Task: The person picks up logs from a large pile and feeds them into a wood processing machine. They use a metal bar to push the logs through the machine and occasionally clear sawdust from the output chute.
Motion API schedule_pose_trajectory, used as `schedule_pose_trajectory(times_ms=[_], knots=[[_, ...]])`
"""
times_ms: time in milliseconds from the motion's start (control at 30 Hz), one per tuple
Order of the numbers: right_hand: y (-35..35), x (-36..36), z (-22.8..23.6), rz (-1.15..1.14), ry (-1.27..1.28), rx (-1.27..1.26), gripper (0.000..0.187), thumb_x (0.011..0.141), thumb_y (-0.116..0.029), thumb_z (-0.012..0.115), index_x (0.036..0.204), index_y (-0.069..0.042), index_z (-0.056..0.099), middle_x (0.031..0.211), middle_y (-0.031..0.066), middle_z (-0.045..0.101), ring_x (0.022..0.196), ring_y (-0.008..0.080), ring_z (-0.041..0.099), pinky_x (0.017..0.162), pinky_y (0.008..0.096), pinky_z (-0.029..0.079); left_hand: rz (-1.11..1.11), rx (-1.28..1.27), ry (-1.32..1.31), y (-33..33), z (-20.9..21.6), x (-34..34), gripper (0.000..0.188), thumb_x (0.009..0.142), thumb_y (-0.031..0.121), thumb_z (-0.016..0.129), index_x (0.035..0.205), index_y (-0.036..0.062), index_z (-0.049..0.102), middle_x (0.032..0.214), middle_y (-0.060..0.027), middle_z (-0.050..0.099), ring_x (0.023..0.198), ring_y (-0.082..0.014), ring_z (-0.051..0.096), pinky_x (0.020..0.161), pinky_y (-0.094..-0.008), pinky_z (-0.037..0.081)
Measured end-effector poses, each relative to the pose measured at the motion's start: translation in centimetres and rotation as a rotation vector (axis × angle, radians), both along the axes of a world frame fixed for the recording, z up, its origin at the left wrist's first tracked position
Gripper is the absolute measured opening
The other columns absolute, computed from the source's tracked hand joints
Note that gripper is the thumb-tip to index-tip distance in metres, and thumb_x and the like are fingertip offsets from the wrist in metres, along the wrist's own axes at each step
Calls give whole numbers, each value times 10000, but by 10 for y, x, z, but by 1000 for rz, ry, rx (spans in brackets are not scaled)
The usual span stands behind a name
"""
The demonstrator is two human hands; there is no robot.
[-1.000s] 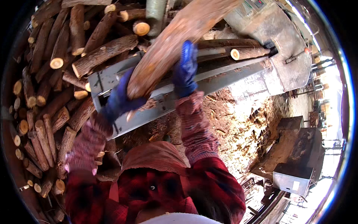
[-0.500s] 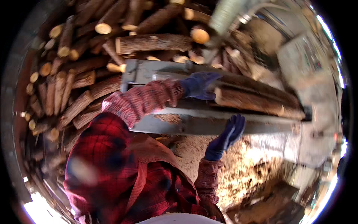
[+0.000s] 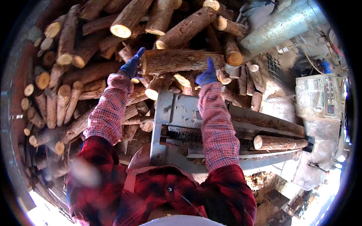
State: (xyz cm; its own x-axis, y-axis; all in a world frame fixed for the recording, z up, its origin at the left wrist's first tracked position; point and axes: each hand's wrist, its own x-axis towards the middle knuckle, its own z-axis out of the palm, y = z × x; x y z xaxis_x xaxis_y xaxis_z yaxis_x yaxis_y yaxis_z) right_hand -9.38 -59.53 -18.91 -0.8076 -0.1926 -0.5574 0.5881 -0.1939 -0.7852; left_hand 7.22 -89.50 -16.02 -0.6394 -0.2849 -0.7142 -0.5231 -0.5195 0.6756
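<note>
A grey metal trough [image 3: 177,113] carries 1 short log [image 3: 281,142] lying lengthwise near its far end, with sawdust along its bed. Behind it, a heap of logs [image 3: 75,83] rests stacked.

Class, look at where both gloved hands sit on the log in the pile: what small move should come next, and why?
Probably lift the log slightly toward the trough. The left hand is on its cut end and the right hand under its far side, so both ends look supported; the trough end below is bare.
</note>
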Motion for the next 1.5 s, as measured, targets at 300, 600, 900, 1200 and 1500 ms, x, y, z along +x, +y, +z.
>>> schedule_pose_trajectory(times_ms=[300, 600, 900, 1200, 1500], knots=[[-42, -7, -59, -103, -225, -687, 939, 675, -850, 464, 1377, -228, 415, 1412, 73, 429, 1250, 373, 411, 1002, 613, 342, -140, -477, 571, 34, -5, -20, 555, 755, 255, 776, 1194, 10, 542, 1119, -101, 575, 1048, -221, 544, 949, -332, 420], [-12, 60, 125, 53, 53, -1123, 929, 752, -811, 426, 1393, -140, 389, 1426, 105, 410, 1270, 319, 411, 1057, 511, 344, -583, -1745, 933, 87, 257, 81, 777, 603, 267, 786, 1262, -11, 483, 1296, -236, 459, 1199, -347, 477, 1022, -428, 386], [54, 92, 111, -177, 524, -1268, 707, 901, -520, 491, 1462, -164, 248, 1465, 82, 317, 1325, 314, 330, 1095, 496, 285, -126, -594, 840, 154, 136, 211, 849, 821, 444, 660, 1436, 17, 260, 1421, -97, 347, 1266, -225, 390, 994, -367, 416], [255, 182, 177, -752, 1099, 29, 532, 946, -417, 475, 1366, -109, 368, 1305, 105, 432, 1192, 254, 445, 1015, 410, 383, -479, -739, 1103, 280, 166, 167, 797, 759, 170, 661, 1422, -1, 255, 1411, -164, 361, 1295, -287, 381, 1080, -406, 323], [315, 278, 123, -844, 935, 566, 465, 895, -156, 619, 1311, -10, 471, 1246, 145, 497, 1112, 239, 506, 922, 360, 459, -849, -1354, 1043, 364, 83, 117, 906, 584, 381, 843, 1323, 62, 428, 1268, -242, 449, 1177, -427, 443, 1008, -503, 371]])
